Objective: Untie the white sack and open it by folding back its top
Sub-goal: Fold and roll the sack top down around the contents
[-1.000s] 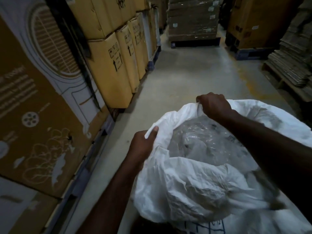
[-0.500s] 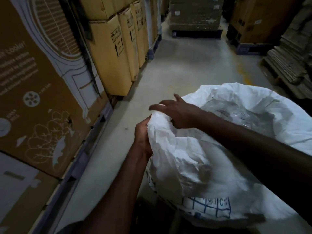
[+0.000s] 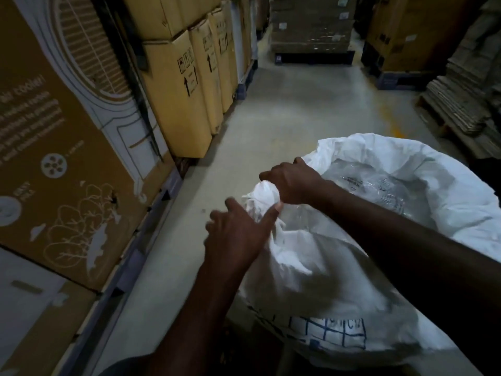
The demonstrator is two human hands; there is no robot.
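Observation:
The white sack [image 3: 311, 272] stands on the floor at lower right, its mouth wide and its rim turned outward. Clear crinkled plastic [image 3: 371, 185] shows inside it. At the sack's left edge my right hand [image 3: 291, 181] grips a bunched fold of the rim. Just below it, my left hand [image 3: 238, 234] lies against the same bunch with fingers spread and thumb stretched toward the fabric; I cannot make out a firm hold. Blue printed squares mark the sack's lower front.
Tall printed cardboard cartons [image 3: 62, 147] and yellow-brown boxes [image 3: 179, 88] line the left side on pallets. A bare concrete aisle [image 3: 298, 109] runs ahead. Wrapped pallet loads [image 3: 311, 23] stand at the far end, stacked flat cardboard [image 3: 466, 99] at right.
My right hand moved from the sack's far rim to its left edge and closed on the bunched fold. My left hand loosened from the rim and spread its fingers. The sack's mouth widened.

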